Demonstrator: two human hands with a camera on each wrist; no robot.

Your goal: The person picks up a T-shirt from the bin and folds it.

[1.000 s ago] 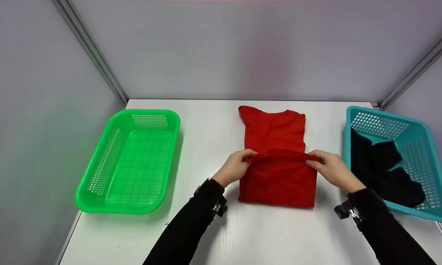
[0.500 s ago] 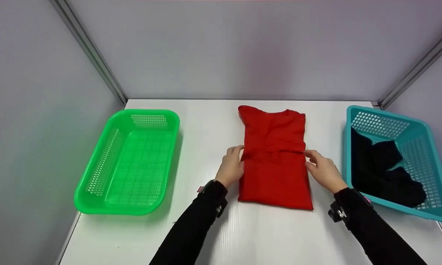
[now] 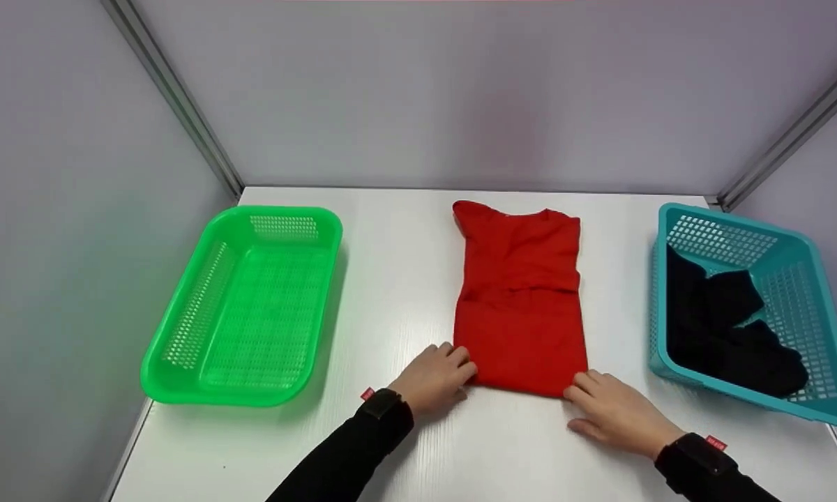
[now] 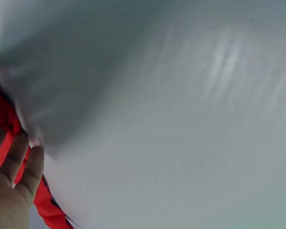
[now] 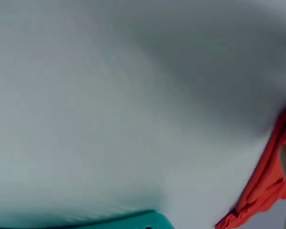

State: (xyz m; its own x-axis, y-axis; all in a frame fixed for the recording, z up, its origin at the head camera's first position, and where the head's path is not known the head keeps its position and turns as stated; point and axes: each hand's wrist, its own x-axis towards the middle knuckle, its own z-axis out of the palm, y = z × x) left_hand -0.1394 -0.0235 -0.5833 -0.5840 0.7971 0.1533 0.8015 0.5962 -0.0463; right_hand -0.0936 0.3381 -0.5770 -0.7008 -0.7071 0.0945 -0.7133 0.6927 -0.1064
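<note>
A red shirt (image 3: 519, 307) lies folded into a narrow panel on the table, its neckline at the far end and a crosswise crease near its middle. At its near left corner, my left hand (image 3: 432, 378) touches the cloth with its fingertips. In the left wrist view the fingers (image 4: 34, 169) of that hand reach over the shirt's edge (image 4: 50, 210), mostly straight. My right hand (image 3: 621, 413) has its fingertips at the near right corner, thumb apart from the fingers. Only a sliver of this hand shows in the right wrist view, beside the red cloth (image 5: 257, 191).
A green plastic basket (image 3: 328, 307) with nothing in it stands on the left of the white table (image 3: 390, 279). On the right, a teal basket (image 3: 833, 348) holds black cloth items (image 3: 732, 328). Grey panels (image 3: 418, 97) enclose the table at the back and sides.
Both hands let go of the raised fold, which now lies flat along the shirt's lower half. They have since moved down along its sides to the near corners.
</note>
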